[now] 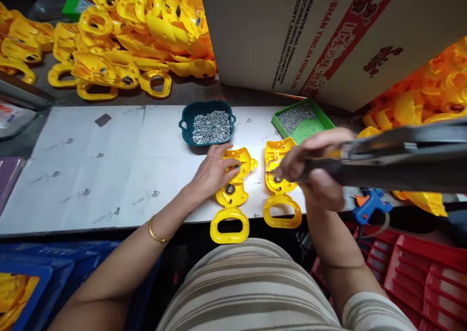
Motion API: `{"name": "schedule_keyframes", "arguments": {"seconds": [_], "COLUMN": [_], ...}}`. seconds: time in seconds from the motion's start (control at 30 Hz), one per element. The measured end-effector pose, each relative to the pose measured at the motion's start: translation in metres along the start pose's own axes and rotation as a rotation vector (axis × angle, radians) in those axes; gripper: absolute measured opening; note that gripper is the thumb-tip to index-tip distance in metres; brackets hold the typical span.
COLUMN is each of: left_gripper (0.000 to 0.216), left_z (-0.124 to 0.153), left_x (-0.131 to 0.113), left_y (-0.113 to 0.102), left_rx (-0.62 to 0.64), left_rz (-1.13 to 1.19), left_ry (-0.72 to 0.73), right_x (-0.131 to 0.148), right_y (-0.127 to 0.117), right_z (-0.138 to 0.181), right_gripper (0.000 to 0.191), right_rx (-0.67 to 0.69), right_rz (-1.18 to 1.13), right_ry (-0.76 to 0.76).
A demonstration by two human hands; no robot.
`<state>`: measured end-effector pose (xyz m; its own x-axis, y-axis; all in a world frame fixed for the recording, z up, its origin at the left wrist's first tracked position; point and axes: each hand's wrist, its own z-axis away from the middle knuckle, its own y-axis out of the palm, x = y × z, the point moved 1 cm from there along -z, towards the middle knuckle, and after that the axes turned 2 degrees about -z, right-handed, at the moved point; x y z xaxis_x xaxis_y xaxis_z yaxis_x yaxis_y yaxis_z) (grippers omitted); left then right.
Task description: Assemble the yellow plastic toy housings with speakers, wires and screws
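My left hand [214, 171] has its bent fingers over the upper part of a yellow plastic shell [239, 195], gripping it. That shell lies inside up on the white board, with a round metal-looking part inside and a loop handle [229, 226] towards me. My right hand [321, 168] is closed around a dark power screwdriver [386, 161], held nearly level and partly blurred. Its thin tip points left, at the inside of a second yellow shell [272, 151]. Thin wires show in this second shell, and my right fingers hide part of its right side.
Small metal screws fill a dark teal basket [188, 122]; more lie in a green tray [317, 131]. Yellow shells [160, 29] are heaped behind, beside a large carton [255, 39]. A blue glue gun [372, 207] and red crate [412, 268] are at right, blue crates [69, 268] at left.
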<state>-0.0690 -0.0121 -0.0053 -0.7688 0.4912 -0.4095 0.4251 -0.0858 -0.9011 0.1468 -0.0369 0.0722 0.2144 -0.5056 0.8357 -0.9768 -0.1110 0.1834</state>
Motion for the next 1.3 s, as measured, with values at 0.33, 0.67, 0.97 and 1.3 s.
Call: {"name": "schedule_keyframes", "arguments": {"seconds": [0.33, 0.67, 0.97, 1.3], "left_gripper": [0.026, 0.020, 0.023, 0.021], "left_z": [-0.006, -0.057, -0.066, -0.068], "left_x": [-0.047, -0.085, -0.090, -0.078], "left_y": [-0.015, 0.019, 0.010, 0.011], "left_rx": [-0.152, 0.195, 0.260, 0.224], "left_rz": [-0.108, -0.217, -0.131, 0.360], "left_ry": [0.090, -0.030, -0.154, -0.285], "right_x": [-0.006, 0.000, -0.016, -0.037], "right_y": [-0.069, -0.090, -0.120, -0.099], "right_z": [0.026, 0.033, 0.046, 0.002], "right_gripper": [0.022, 0.044, 0.062, 0.024], "right_rx": [-0.340, 0.016, 0.101, 0.383], "right_rz": [0.167, 0.063, -0.026, 0.789], "right_ry": [0.047, 0.133, 0.316, 0.561]}}
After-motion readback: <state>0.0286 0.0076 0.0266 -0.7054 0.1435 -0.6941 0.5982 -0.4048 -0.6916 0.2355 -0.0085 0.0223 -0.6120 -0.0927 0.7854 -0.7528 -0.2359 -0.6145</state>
